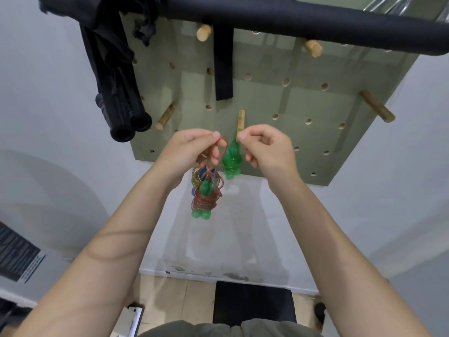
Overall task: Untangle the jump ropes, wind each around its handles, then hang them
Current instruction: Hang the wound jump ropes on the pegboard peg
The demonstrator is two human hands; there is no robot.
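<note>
I am standing before a sage-green pegboard (279,98) fixed to a pale grey wall (48,93), with round wooden pegs sticking out of it. A thick black padded bar (315,23) is crossing the top of the frame, and a pair of black foam-gripped handles (126,117) is hanging at the upper left. At the bottom of the frame, tan floor tiles (175,295) and a black mat (252,302) are showing.

My left hand (192,152), at the centre of the frame, is pinching a loop of the reddish-brown translucent jump rope (209,188); its coils are wound around green plastic handles (200,214) that are dangling below my fist. A bit of yellow rope and something blue are showing behind that bundle, too tangled to tell apart.

My right hand (267,149), just beside it, has its fingers (243,136) clenched on the thin cord of the green wound jump rope (232,161), which is hanging at the tip of the centre wooden peg (241,120).

The pegs to the left (166,116) and far right (376,107) are standing bare, with open board between them.
</note>
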